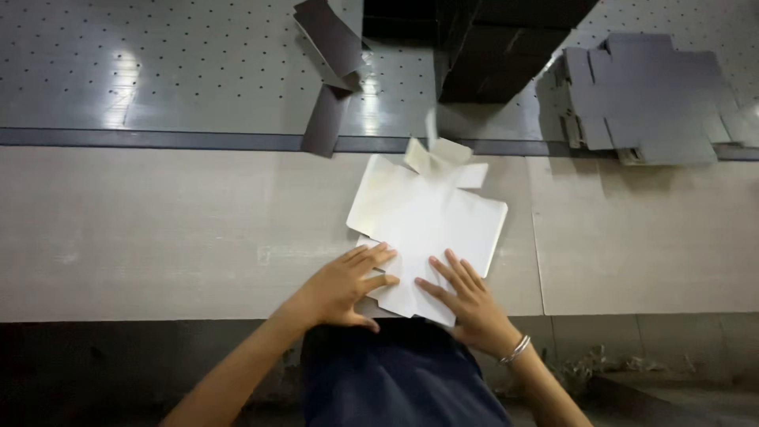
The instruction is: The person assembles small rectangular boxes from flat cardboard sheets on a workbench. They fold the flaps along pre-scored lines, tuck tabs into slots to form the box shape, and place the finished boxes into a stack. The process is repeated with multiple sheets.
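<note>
A flat white die-cut cardboard sheet (pixel 427 217) with tabs at its far end lies on the pale worktable (pixel 158 229), its near edge at the table's front. My left hand (pixel 348 286) presses flat on the sheet's near left corner, fingers spread. On the near right part rests my right hand (pixel 466 296), also flat with fingers apart; a silver bangle is on that wrist. Neither hand grips anything.
Behind the table runs a grey perforated surface (pixel 158 71). On it lie a dark folded cardboard piece (pixel 328 63), a stack of dark boxes (pixel 498 47) and a pile of flat grey cardboard blanks (pixel 648 95) at the far right.
</note>
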